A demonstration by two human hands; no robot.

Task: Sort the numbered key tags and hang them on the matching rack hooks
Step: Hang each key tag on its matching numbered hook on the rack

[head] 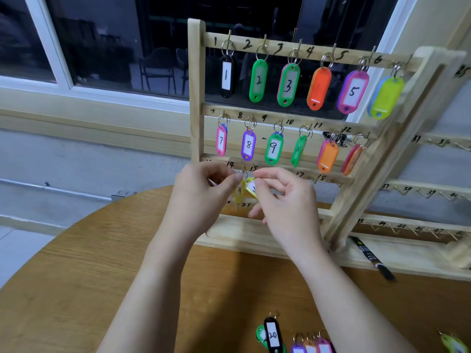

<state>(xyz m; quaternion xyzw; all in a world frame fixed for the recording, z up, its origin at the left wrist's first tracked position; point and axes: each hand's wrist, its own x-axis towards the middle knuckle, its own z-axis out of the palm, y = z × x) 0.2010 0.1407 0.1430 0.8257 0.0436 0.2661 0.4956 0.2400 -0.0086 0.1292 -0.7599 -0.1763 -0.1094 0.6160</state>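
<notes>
Head view: wooden key rack [196,98] stands upright on a round wood table [76,289], in front of a dark window [102,42]. Top rail of the rack holds tags 1–6, all hanging long axis vertical, rings up: black tag 1 [226,76], green 2 [258,80], green 3 [288,85], an orange tag [319,88] back side out, purple 5 [353,91], a lime tag [387,97]. Second rail: pink 7 [221,140], purple 8 [248,144], green 9 [273,148], then three more tags turned edge-on or reversed, numbers not readable.

Both hands meet at the third rail of the rack, near the 14/15 hooks. Left hand [204,189] has thumb and forefinger pinched together at a small key ring [244,174]. Right hand [285,197] pinches a yellow tag [251,186], fingers curled on it; the tag tilts off vertical, ring end up toward the rail. A second yellow tag [239,191] hangs just left of it, long axis near vertical. Numbers on both unreadable.

On the table, in front of the rack at the bottom edge: black tag 20 [272,335] and a few loose tags [311,346]. A black marker [370,258] lies on the rack base, at its right side.
</notes>
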